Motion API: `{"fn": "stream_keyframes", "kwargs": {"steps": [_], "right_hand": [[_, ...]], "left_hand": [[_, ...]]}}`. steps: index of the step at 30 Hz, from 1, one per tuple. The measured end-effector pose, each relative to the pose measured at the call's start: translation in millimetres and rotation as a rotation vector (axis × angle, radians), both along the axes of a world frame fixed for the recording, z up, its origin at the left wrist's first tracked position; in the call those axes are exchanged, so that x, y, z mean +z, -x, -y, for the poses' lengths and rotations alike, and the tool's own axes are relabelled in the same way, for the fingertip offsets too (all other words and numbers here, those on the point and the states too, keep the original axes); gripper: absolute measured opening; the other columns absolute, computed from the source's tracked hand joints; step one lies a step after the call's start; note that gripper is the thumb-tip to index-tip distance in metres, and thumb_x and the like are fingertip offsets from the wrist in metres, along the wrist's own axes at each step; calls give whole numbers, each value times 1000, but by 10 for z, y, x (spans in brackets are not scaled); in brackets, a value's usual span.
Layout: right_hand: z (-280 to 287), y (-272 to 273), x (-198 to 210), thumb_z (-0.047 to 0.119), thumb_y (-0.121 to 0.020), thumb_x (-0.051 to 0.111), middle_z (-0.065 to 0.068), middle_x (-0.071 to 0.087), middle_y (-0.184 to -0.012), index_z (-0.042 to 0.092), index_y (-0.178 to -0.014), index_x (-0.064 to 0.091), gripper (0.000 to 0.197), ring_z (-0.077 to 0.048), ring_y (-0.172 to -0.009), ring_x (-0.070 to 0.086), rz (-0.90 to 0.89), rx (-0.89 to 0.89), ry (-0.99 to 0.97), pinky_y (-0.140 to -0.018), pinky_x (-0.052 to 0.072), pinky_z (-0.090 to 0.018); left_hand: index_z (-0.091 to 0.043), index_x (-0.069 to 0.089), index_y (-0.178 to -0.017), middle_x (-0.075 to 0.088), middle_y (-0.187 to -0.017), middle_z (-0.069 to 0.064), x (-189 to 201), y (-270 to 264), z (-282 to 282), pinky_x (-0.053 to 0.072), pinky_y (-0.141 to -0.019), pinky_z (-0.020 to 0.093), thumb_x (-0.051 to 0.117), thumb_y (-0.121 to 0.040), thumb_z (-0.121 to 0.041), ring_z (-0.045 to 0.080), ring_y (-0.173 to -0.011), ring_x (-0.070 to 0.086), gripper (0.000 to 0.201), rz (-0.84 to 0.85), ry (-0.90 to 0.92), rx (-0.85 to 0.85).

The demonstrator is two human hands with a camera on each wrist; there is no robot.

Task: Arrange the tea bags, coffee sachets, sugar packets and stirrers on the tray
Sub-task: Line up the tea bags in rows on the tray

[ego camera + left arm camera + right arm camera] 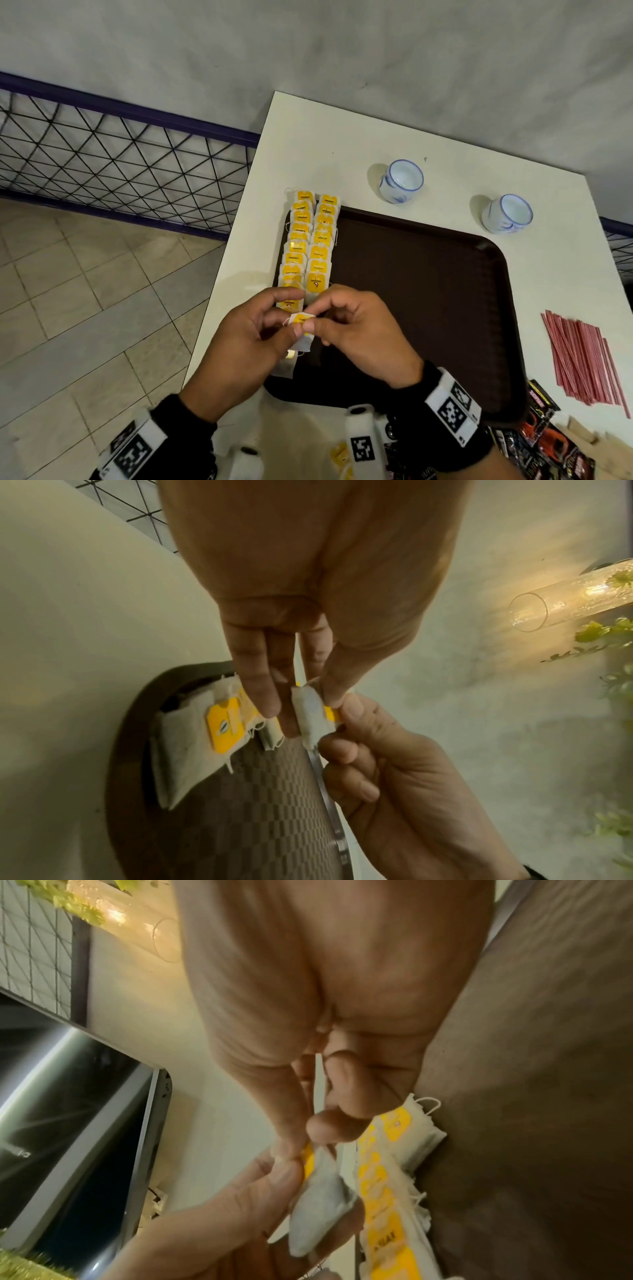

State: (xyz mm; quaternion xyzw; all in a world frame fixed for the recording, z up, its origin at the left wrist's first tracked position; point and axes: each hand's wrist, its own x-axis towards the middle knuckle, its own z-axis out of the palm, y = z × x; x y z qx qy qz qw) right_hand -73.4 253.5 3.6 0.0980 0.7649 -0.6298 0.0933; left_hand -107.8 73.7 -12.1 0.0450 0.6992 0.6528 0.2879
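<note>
tray point(428, 274) mid/right bare, cups point(401, 180) prob clear

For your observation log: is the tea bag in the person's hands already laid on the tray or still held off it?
Still held off it. The left hand and right hand pinch the tea bag above the brown tray, near the two tea bag rows.

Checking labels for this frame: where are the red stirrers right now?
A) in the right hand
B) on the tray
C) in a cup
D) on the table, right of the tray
D: the red stirrers lie in a loose bundle on the white table, right of the brown tray, while both hands pinch a tea bag.
</note>
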Motion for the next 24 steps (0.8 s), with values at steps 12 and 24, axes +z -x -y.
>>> {"fn": "stream_keyframes", "kwargs": {"steps": [12, 24], "right_hand": [[-281, -28, -22, 5, -94, 65, -11, 73, -77, 6, -91, 66, 4, -24, -62, 69, 90, -120, -84, -48, 48, -27], [-207, 108, -277, -1, -94, 63, -14, 68, -70, -1, -95, 61, 2, -27, -60, 70, 309, -104, -36, -50, 55, -29]], "left_hand": [[-34, 70, -103, 76, -85, -15, -87, -77, 282, 53, -70, 18, 75, -87, -15, 6, -85, 70, 25, -206, 238, -12], [-40, 65, -92, 70, -79, -22, -309, -271, 446, 55, -64, 18, 78, -85, -21, 1, -73, 69, 25, -150, 500, -26]]}}
